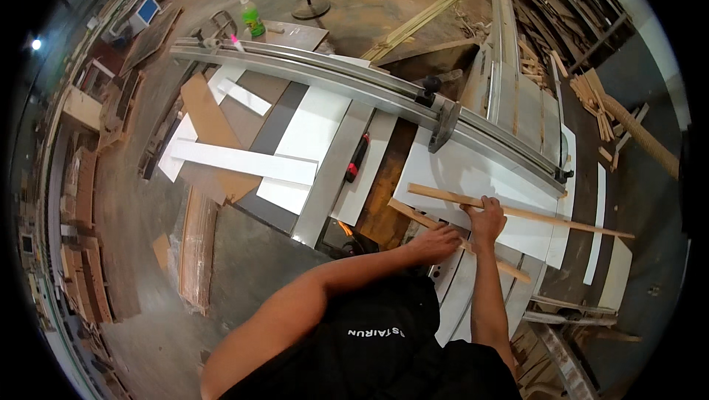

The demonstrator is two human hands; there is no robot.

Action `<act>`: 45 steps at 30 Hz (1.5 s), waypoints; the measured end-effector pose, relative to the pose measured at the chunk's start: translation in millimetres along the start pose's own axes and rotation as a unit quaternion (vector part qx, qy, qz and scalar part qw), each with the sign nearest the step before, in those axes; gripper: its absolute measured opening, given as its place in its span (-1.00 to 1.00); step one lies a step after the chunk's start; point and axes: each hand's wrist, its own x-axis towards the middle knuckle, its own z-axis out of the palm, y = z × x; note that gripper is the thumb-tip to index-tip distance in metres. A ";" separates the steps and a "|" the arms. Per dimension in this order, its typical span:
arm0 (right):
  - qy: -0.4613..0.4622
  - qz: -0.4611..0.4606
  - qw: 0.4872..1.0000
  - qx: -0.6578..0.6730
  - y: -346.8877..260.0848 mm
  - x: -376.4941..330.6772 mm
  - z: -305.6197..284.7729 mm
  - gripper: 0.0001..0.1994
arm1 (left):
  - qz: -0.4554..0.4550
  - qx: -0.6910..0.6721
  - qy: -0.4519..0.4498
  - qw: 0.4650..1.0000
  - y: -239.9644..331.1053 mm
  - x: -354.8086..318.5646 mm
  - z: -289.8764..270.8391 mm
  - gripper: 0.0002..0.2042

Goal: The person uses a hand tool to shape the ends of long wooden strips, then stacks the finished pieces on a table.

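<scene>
Head view, looking down over a woodworking shop. Left hand point(436, 243) laid flat on the nearer thin wooden strip point(473, 248), fingers stretched forward along it, pressing it down rather than wrapping it; grip spread. Right hand point(487, 217) reaching a little farther out, fingers curled over the edge of the longer wooden strip point(532, 214); grip pinching that strip from above. Both strips lying on a white panel point(473, 178) on the saw table point(517, 104), the longer one running from near the panel's left edge out past the right side, the nearer one angled below it and passing under the two hands. Hands close together, nearly side by side, the right just beyond the left.

Behind the white panel, a long grey metal fence rail point(332, 75) crossing the table from upper left to lower right, with a dark clamp block point(443, 123) on it. Left of the rail, several white boards point(244, 162) and a brown board point(210, 127) piled crosswise. A red-and-black handled tool point(357, 158) lying on a narrow white board near the middle. At the far end, a green bottle point(252, 17) standing upright, and beyond it the round base of a stand point(310, 8) on the dusty floor. Bundles of wooden offcuts point(591, 101) heaped at the right. Dark shirt at the lower edge of the frame.
</scene>
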 end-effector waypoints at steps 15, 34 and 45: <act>-0.016 -0.001 0.998 0.063 -45.1 -1.0 17.2 -0.39 | -0.438 0.012 0.218 0.872 -87.2 -33.6 -90.9 -0.73; -0.012 -0.018 0.998 0.057 -44.4 1.2 19.8 -0.36 | -0.484 -0.037 0.191 0.853 -95.0 -31.6 -102.4 -0.76; -0.041 -0.014 0.998 0.052 -40.9 0.2 15.5 -0.40 | -0.494 -0.053 0.160 0.853 -96.5 -38.5 -103.5 -0.79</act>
